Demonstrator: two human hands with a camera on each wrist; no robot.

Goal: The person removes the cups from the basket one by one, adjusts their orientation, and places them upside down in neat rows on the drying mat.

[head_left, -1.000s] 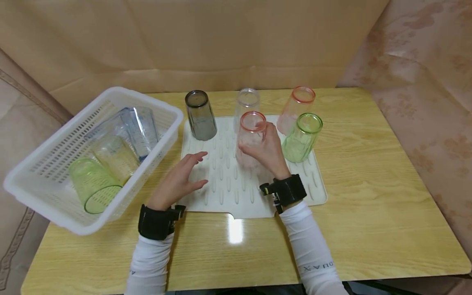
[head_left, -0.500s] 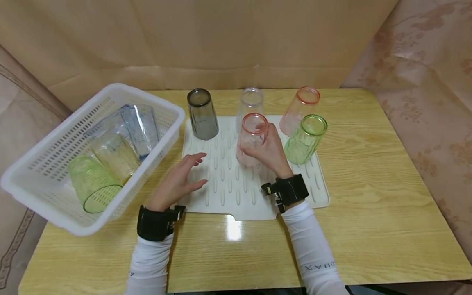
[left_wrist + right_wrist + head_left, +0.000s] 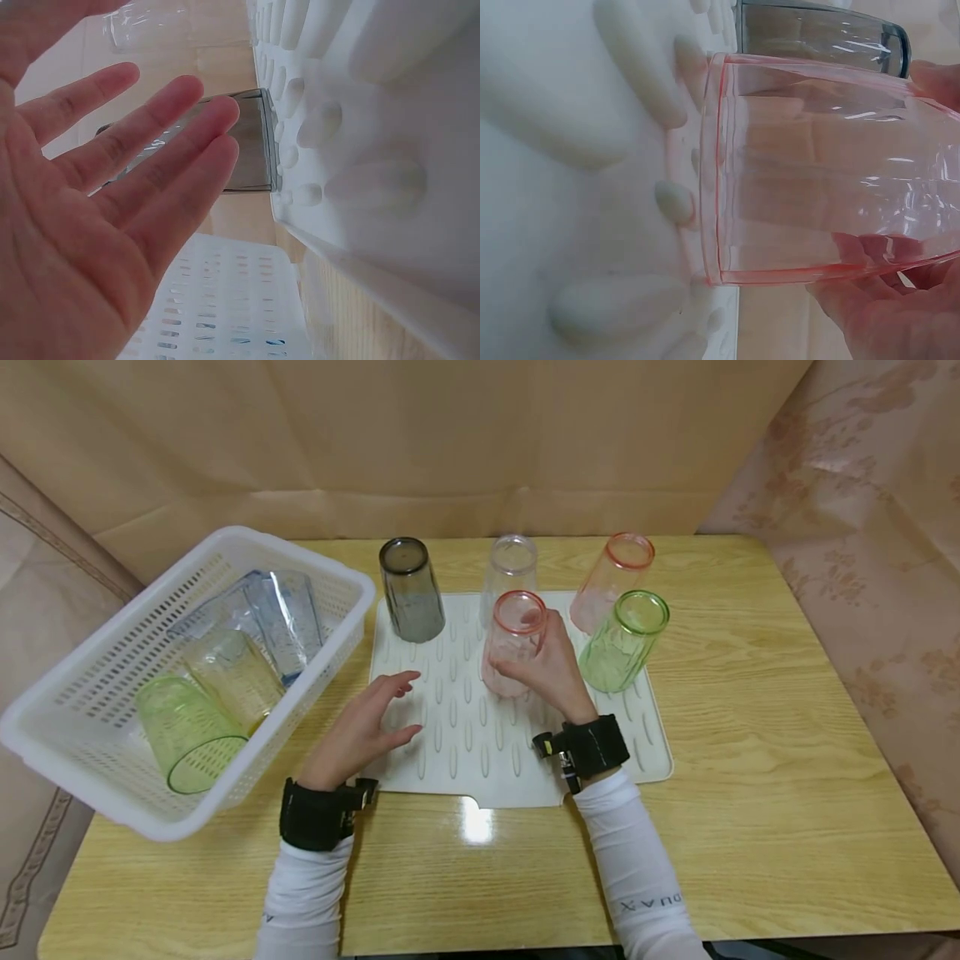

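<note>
A person's two hands work over a white ridged mat (image 3: pixel 465 760) on a table. The right hand (image 3: pixel 551 668) curls its thumb and fingers around the near pink glass (image 3: pixel 506 652), just toward 12 o'clock from the mat's centre. That glass stands upright in attitude but appears mouth down, its wide rim against the mat; the grip on its sides likely keeps it steady. The left hand (image 3: pixel 356 731), toward 8 o'clock, holds nothing: its fingers are extended and apart, the thumb well clear of them.

Around the mat's far part stand a dark grey glass (image 3: pixel 411 602) at 11 o'clock, a clear glass (image 3: pixel 510 568) at 12, a far pink glass (image 3: pixel 603 581) at 1 and a green glass (image 3: pixel 615 652) at 2. They too seem inverted, probably because the wider mouth makes a steadier foot; the raised ridges may let air beneath.

At 9 to 10 o'clock a white slotted basket (image 3: pixel 120 643) carries a lime glass (image 3: pixel 176 714) on its side, a yellowish glass (image 3: pixel 236 677) and blue glassware (image 3: pixel 288 618).

The table (image 3: pixel 750 735) has a pale, glossy wood grain. A tan sheet (image 3: pixel 450 443) hangs beyond 12 o'clock, floral cloth (image 3: pixel 862 568) at 2.
</note>
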